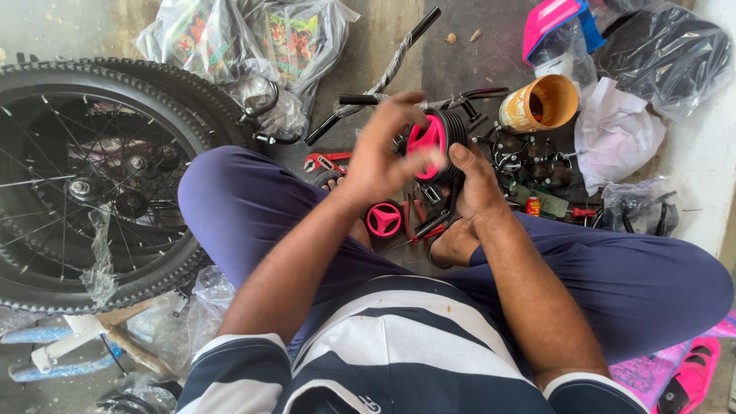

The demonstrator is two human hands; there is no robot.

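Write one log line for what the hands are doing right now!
left hand: on pink wheel | right hand: gripping wheel's black tyre | second wheel: floor

**Materials and Surface Finish**

The small wheel (434, 142) is showing a glossy pink plastic hub inside matt, ribbed black rubber. The bicycle tyre (92, 184) is presenting rough, knobbly rubber around thin bright metal spokes. The bags (253, 38) are lying as thin, crinkled, shiny plastic film. The trousers (636, 284) are appearing as smooth matt cloth.
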